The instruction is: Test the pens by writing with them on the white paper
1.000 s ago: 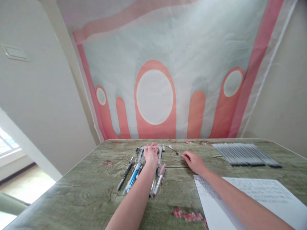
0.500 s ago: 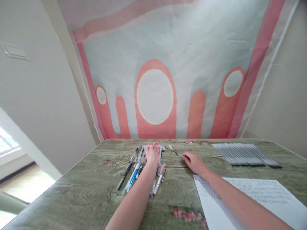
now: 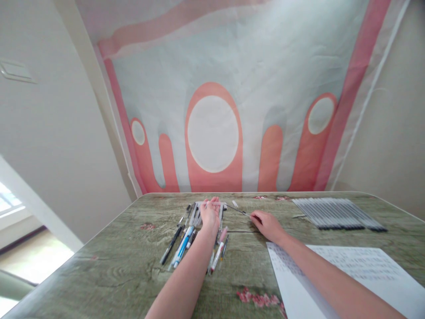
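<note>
My left hand (image 3: 210, 215) is turned palm up above a group of clear-bodied pens (image 3: 195, 213). Its fingers curl around a thin, see-through pen barrel (image 3: 214, 203), which shows only faintly. To the right, my right hand (image 3: 264, 221) is closed in a pinch just over the table. It grips the near end of a thin dark pen refill (image 3: 237, 208), whose far end points left and reaches close to the left fingers. Whether the refill touches the barrel, I cannot tell. Part of the pens is hidden under my left hand and forearm.
Around my left forearm lie a blue-and-white pen (image 3: 183, 248), a black pen (image 3: 171, 245) and a white-and-red pen (image 3: 217, 257). A small clear cap (image 3: 235, 204) lies behind the refill. Several clear pens (image 3: 335, 214) form a row at right, beyond a written sheet (image 3: 352, 274).
The view has shifted slightly, moving the scene a little left. Both hands keep nearly the same pose, with the refill still in my right hand.
</note>
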The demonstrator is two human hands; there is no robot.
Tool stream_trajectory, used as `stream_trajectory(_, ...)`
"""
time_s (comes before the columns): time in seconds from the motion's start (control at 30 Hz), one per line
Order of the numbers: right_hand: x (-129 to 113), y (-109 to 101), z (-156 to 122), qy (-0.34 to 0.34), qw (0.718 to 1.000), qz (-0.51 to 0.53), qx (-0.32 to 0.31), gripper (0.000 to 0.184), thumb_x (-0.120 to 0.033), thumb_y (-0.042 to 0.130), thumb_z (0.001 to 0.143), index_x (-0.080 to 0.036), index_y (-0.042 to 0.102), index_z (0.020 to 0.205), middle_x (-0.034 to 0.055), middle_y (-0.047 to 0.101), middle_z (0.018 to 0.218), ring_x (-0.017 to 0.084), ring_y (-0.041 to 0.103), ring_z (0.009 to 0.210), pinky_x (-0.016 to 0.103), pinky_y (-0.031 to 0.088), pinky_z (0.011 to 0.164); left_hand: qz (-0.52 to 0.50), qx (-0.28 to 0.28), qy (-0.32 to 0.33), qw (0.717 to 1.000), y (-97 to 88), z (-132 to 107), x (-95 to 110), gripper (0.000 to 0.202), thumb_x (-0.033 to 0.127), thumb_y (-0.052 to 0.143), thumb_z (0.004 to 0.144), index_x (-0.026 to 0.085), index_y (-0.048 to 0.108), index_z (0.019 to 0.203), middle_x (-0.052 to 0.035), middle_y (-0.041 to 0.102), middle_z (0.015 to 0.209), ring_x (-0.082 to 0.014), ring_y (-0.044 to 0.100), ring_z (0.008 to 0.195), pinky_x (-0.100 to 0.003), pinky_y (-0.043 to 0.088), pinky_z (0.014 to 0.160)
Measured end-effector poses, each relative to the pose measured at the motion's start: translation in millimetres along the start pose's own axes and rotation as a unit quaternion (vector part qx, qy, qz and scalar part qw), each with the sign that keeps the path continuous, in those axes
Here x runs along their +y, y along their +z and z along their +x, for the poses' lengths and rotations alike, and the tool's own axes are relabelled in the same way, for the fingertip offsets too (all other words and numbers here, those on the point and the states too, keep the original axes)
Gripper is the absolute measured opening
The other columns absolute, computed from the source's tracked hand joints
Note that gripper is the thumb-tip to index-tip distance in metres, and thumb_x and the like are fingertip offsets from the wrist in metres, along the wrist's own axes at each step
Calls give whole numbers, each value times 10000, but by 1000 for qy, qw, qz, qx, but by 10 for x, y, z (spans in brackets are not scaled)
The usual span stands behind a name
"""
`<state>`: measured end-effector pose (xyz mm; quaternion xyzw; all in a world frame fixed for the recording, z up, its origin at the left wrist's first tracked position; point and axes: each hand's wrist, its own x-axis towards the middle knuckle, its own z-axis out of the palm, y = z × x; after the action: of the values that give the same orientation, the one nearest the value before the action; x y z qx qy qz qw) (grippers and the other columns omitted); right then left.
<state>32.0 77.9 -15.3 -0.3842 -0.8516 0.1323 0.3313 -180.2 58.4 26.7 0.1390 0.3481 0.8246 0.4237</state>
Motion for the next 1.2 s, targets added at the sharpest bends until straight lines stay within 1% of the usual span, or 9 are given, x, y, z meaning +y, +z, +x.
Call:
stream_trajectory(0.17,-37,-36,0,-2,999,23,22,274,-368,379,842,-201,587,779,16,615,715,154,552,662,260,394,624,-1,-9,-18,1000,4,-15,-44,202,80,440,791,211,371,927,-106,594,957,-160,612,884,-338,468,793)
stream_trajectory(0.3,-104,-89,11,-5,995,66,68,291,-385,372,854,-197,589,804,21,614,724,150,546,651,259,403,624,-2,-23,-53,998,74,-118,-85,196,43,441,778,194,373,883,-118,595,963,-166,617,877,-339,469,793)
stream_trajectory(0.47,-196,-130,29,-11,988,99,119,315,-404,363,862,-194,591,805,31,618,742,154,548,656,261,419,633,-14,-56,-173,983,211,-382,-234,56,109,414,826,163,401,815,-150,600,963,-190,624,860,-362,480,776)
stream_trajectory(0.6,-199,-146,43,-18,987,109,119,342,-399,347,869,-190,612,815,46,621,760,162,563,699,271,431,680,-35,-93,-249,963,263,-585,-359,60,159,423,834,139,450,785,-141,617,897,-190,634,804,-344,501,749)
stream_trajectory(0.73,-71,-137,88,30,986,110,123,379,-348,279,890,-174,615,887,74,634,809,181,577,757,301,444,725,-52,-59,-246,966,254,-684,-432,105,180,400,849,131,466,783,-127,613,826,-178,637,764,-289,520,683)
stream_trajectory(0.87,74,-61,147,-22,997,39,70,311,-221,382,824,-173,580,1058,90,599,1055,212,503,1005,379,384,883,-54,-47,-245,967,220,-727,-494,124,254,386,861,158,457,825,-107,603,846,-192,635,784,-345,524,678)
stream_trajectory(1.0,118,50,181,-87,996,-9,-24,482,-120,418,735,-180,490,1208,80,504,1233,204,408,1134,398,301,968,-61,-60,-254,963,194,-767,-516,117,289,383,860,183,430,869,-116,592,938,-204,626,839,-393,517,697)
stream_trajectory(1.1,136,118,197,-90,993,-27,-70,552,-128,411,727,-198,416,1274,55,435,1308,198,346,1196,404,266,991,-64,-60,-266,960,185,-781,-491,111,283,375,861,185,423,880,-119,586,955,-199,623,844,-378,520,692)
stream_trajectory(1.2,155,151,196,-77,993,-38,-86,566,-138,385,752,-220,355,1311,25,374,1354,188,295,1233,396,252,1000,-70,-51,-267,960,178,-780,-472,106,279,366,862,188,415,889,-115,585,942,-203,622,845,-396,519,697)
